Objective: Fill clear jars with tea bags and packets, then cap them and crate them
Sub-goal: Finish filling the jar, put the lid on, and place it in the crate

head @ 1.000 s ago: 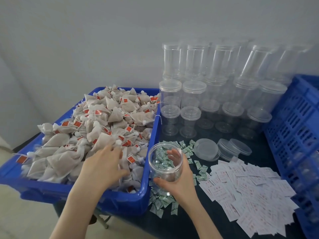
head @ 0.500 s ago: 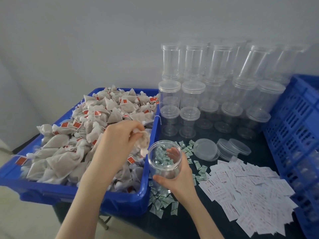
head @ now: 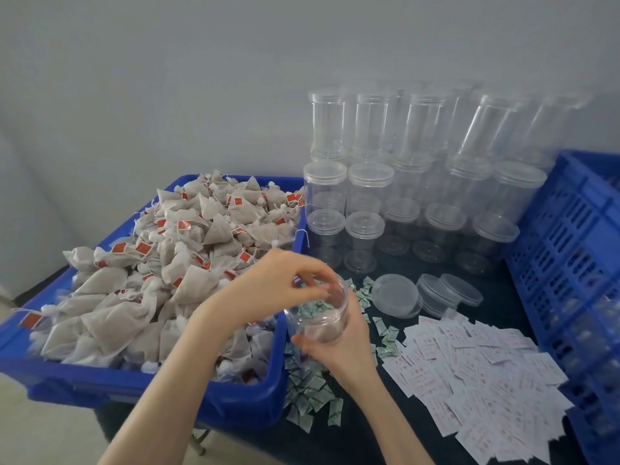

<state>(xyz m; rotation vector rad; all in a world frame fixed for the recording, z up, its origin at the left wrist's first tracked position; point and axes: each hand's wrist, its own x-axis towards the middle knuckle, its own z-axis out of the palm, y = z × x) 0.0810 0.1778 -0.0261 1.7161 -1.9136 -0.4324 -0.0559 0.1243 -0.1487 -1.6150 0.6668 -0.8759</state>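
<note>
Head view: the right hand (head: 339, 347) wraps its fingers round an open clear jar (head: 317, 313) near the table's front edge, just beside the blue bin (head: 141, 387) of tea bags (head: 188, 250). Left hand (head: 278, 283) hovers over the jar's mouth, fingertips curled down into it; whether they pinch anything I cannot tell. Green packets (head: 312, 397) lie around the jar; white slips (head: 476, 367) spread toward the blue crate (head: 570, 250) at the right edge

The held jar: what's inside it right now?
The jar looks mostly empty; left hand fingertips cover its mouth, hiding any tea bag. Right hand holds it.
</note>
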